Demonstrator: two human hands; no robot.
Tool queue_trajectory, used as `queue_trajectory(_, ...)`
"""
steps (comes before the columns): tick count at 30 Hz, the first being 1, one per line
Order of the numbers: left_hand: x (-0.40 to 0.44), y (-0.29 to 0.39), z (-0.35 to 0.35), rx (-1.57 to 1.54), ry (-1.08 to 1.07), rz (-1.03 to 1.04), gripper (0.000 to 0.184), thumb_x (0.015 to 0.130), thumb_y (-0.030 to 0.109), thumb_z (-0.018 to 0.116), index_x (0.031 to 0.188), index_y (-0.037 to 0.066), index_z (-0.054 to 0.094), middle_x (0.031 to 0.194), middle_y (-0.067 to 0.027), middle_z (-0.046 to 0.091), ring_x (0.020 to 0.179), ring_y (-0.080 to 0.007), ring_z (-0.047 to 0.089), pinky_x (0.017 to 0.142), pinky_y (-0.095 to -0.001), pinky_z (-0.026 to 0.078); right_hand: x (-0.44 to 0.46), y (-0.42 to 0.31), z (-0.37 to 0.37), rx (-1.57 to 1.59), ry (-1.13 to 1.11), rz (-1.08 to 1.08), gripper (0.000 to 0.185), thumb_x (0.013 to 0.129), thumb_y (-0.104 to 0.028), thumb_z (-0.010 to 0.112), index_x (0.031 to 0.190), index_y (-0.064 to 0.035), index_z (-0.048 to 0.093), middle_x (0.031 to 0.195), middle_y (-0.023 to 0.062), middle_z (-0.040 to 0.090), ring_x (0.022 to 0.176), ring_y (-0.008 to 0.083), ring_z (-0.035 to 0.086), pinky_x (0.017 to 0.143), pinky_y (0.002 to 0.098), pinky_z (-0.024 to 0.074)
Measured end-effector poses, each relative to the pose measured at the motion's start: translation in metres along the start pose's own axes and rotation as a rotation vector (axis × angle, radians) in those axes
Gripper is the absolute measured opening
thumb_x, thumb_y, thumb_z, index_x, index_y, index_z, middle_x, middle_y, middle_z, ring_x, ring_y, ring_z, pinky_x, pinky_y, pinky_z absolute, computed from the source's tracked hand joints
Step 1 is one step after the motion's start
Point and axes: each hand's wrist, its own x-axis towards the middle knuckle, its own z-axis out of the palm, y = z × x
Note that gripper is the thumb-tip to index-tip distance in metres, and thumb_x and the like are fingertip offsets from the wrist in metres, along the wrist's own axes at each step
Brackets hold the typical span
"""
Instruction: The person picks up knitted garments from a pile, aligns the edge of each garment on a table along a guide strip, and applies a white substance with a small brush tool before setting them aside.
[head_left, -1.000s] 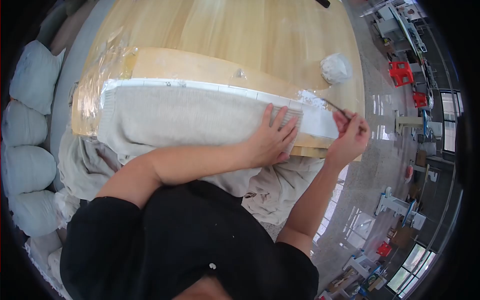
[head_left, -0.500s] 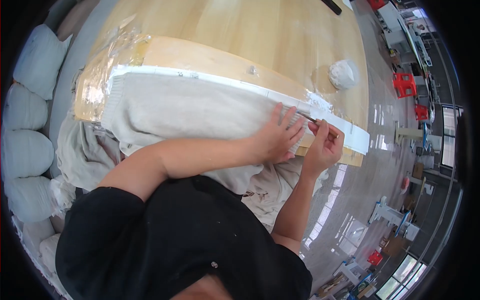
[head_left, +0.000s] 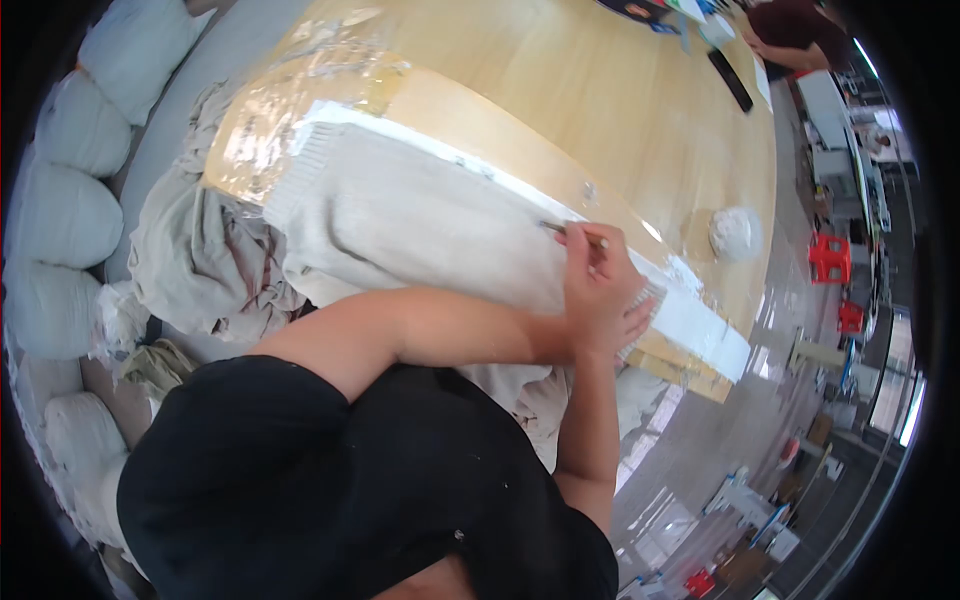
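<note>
A pale grey knitted garment piece (head_left: 430,210) with ribbed ends lies flat along the near table edge. My right hand (head_left: 597,265) is closed in a pinch on a slim, pen-like tool (head_left: 550,226) with a dark, thin tip. That tip points left, at the knit near its far edge. Crossed underneath, my left hand (head_left: 638,318) rests on the knit by its right ribbed end, fingers apart; my right hand and wrist hide much of it. A white strip (head_left: 705,335) runs beneath the knit's far edge.
On the wooden table (head_left: 500,60) are a white wad in clear plastic (head_left: 735,233) and a black bar-shaped object (head_left: 730,80). Bunched fabric (head_left: 200,250) hangs at left, near stuffed white bags (head_left: 70,220). A person (head_left: 795,35) is at the far right, beyond red stools (head_left: 829,259).
My right hand has moved left across my left hand, carrying the tool along the knit's far edge. The view has shifted, bringing a person into sight at the top right.
</note>
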Motion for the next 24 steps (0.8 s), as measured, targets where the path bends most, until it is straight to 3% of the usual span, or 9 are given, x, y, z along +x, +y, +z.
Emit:
queue_trajectory(1,-0.002,0.000,0.019,-0.297,0.084,-0.029,0.062,0.077,0.039,0.048,0.124,0.001,0.037,0.137,-0.0161,0.027,0.130,-0.0356,0.016,0.103,-0.0570,0.004,0.004,-0.008,0.002,0.098,-0.038,-0.031,0.009,0.084,0.001,0.054,0.092,0.0041,0.051,0.081,0.0093,0.060,0.075,0.0157,0.062,0.066,0.0203,0.0484)
queue_trajectory(3,-0.004,0.001,0.018,-0.587,0.184,-0.069,0.065,0.077,0.044,0.046,0.125,0.001,0.036,0.139,-0.0161,0.024,0.130,-0.0389,0.013,0.101,-0.0606,0.002,0.008,-0.030,0.014,0.181,-0.037,-0.076,0.009,0.084,0.001,0.054,0.092,0.0039,0.051,0.081,0.0087,0.059,0.074,0.0150,0.062,0.066,0.0205,0.0483)
queue_trajectory(6,-0.001,0.002,0.003,-0.036,-0.024,0.010,0.063,0.078,0.045,0.045,0.124,0.002,0.040,0.137,-0.0169,0.027,0.129,-0.0404,0.014,0.100,-0.0621,0.004,0.020,-0.039,0.041,0.282,-0.099,-0.190,0.007,0.083,0.001,0.054,0.090,0.0039,0.052,0.080,0.0087,0.059,0.074,0.0147,0.062,0.065,0.0206,0.0478)
queue_trajectory(9,0.002,0.004,-0.008,0.336,-0.157,0.029,0.062,0.078,0.046,0.044,0.122,0.002,0.042,0.136,-0.0175,0.028,0.128,-0.0414,0.015,0.099,-0.0632,0.006,0.033,-0.037,0.064,0.129,-0.249,-0.186,0.004,0.082,-0.002,0.057,0.082,0.0021,0.056,0.074,0.0087,0.060,0.072,0.0139,0.062,0.063,0.0229,0.0489)
queue_trajectory(11,0.002,0.004,-0.005,0.391,-0.143,0.039,0.063,0.077,0.047,0.046,0.123,0.003,0.042,0.135,-0.0173,0.029,0.127,-0.0419,0.016,0.098,-0.0640,0.007,0.036,-0.050,0.063,0.229,-0.209,-0.062,0.004,0.082,-0.001,0.056,0.081,0.0022,0.055,0.075,0.0087,0.060,0.072,0.0137,0.061,0.063,0.0235,0.0490)
queue_trajectory(16,0.003,0.004,-0.006,0.434,-0.157,0.061,0.063,0.078,0.048,0.044,0.122,0.003,0.043,0.136,-0.0171,0.028,0.127,-0.0423,0.016,0.098,-0.0652,0.008,0.046,-0.071,0.105,0.422,-0.196,-0.206,0.005,0.080,-0.003,0.058,0.080,0.0011,0.055,0.073,0.0084,0.060,0.067,0.0137,0.061,0.060,0.0244,0.0490)
queue_trajectory(18,0.004,0.004,-0.004,0.451,-0.158,0.050,0.063,0.079,0.049,0.042,0.122,0.003,0.043,0.136,-0.0170,0.028,0.127,-0.0423,0.015,0.098,-0.0654,0.008,0.053,-0.064,0.128,0.158,-0.326,-0.318,0.005,0.079,-0.002,0.060,0.081,0.0006,0.056,0.074,0.0088,0.059,0.065,0.0142,0.060,0.059,0.0243,0.0485)
queue_trajectory(21,0.002,0.005,0.002,0.505,-0.147,0.060,0.062,0.079,0.048,0.042,0.123,0.003,0.042,0.136,-0.0167,0.028,0.127,-0.0425,0.015,0.097,-0.0666,0.008,0.055,-0.072,0.123,0.212,-0.332,-0.221,0.007,0.078,-0.001,0.061,0.084,-0.0004,0.057,0.075,0.0090,0.058,0.066,0.0147,0.058,0.059,0.0247,0.0478)
queue_trajectory(24,-0.004,0.006,-0.002,0.494,-0.098,0.044,0.060,0.079,0.045,0.044,0.123,0.004,0.041,0.135,-0.0165,0.030,0.128,-0.0397,0.016,0.100,-0.0621,0.010,0.054,-0.089,0.085,0.181,-0.165,-0.349,0.009,0.078,0.000,0.059,0.087,-0.0007,0.059,0.076,0.0083,0.058,0.067,0.0136,0.056,0.059,0.0236,0.0466)
